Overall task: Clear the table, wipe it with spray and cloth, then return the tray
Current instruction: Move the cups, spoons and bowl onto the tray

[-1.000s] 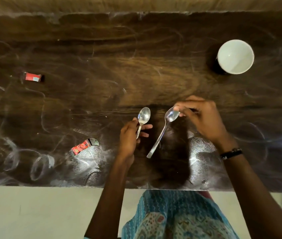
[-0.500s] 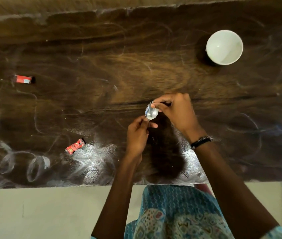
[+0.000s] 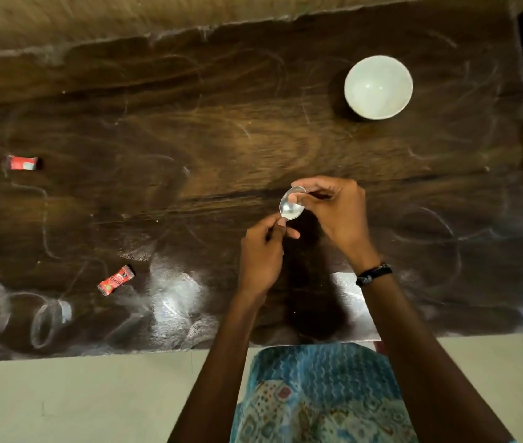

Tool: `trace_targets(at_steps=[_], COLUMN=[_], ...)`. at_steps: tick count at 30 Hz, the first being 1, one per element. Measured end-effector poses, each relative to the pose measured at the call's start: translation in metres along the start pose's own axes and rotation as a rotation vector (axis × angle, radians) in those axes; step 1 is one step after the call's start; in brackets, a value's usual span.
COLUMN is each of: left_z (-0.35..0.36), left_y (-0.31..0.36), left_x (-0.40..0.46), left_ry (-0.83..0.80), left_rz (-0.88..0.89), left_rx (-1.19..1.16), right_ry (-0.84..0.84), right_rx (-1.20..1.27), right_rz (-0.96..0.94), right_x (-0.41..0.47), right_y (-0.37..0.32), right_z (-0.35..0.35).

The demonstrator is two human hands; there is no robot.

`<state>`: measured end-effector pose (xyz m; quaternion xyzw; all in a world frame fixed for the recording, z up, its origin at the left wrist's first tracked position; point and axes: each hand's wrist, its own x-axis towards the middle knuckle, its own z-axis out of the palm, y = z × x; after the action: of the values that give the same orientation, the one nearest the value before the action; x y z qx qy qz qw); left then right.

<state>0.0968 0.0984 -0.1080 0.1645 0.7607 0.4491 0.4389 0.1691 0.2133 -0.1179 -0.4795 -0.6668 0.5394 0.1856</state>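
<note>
Spoons (image 3: 291, 208) held together — left hand (image 3: 261, 254), right hand (image 3: 337, 209) gripping.

spoon handles: hidden inside left hand (image 3: 261, 255)
spoons (image 3: 291, 204): bowls overlap, count unclear
right hand (image 3: 333, 207): fingertips cover upper bowl rim
table (image 3: 222, 129): left edge cut by frame
wrapper (image 3: 115, 280) print: too small to read
</note>
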Motion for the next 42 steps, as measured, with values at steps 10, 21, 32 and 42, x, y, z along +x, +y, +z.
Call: trace_targets(at_steps=[10,21,32,42], left_z=[0.135,0.388,0.5,0.512], left_y=[0.044,0.114,0.128,0.107], left_x=[-0.019,-0.026,0.02,0.046], left_ry=[-0.01,-0.17,-0.185,-0.112], left_rz=[0.254,0.349,0.584,0.538], left_rx=[0.42,0.418,0.58,0.518], right_ry=[0.304,0.588,0.674,0.647], right_rx=[0.204,0.29,0.162,0.051], right_rz=[0.194,0.252,0.276,0.292], right_x=[-0.003,-0.008,0.042,0.059], right_y=[0.048,0.118,0.172,0.191], right_z=[-0.165,-0.409,-0.495,-0.494])
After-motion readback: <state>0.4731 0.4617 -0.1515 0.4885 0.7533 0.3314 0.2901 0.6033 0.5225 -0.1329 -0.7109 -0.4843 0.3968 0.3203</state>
